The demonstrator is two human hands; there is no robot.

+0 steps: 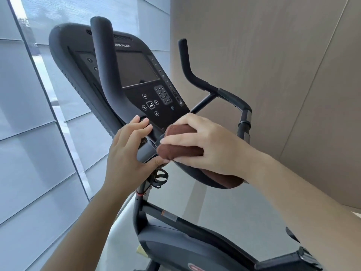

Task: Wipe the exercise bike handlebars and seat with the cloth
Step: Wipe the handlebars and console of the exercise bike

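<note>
Indoors, beside a glass wall [29, 133], a person leaned over an exercise bike [175, 237] with both bare arms stretched out. Their right hand [207, 141] was clenched around a brown cloth [179, 147], folded over the black handlebars [191, 171] just below the lower edge of the console [136, 75]; the fingers pressed the cloth down on the bar, and a tail of the same fabric showed under the wrist, draped along the curved grip. Their left hand [129, 147] gripped nothing: its fingers were spread, the fingertips touching the console's bottom edge and the thumb resting against the bar near the cloth. Two upright handlebar horns rose past the hands, one crossing in front of the dark screen [136, 71], the other standing apart toward the tan wall [273, 75]. Round buttons and a keypad [163, 95] lay between the screen and the hands. Below, a wire bottle holder [160, 178] hung on the bike's post, and the frame sloped down toward the bottom right corner. The seat could not be made out.
</note>
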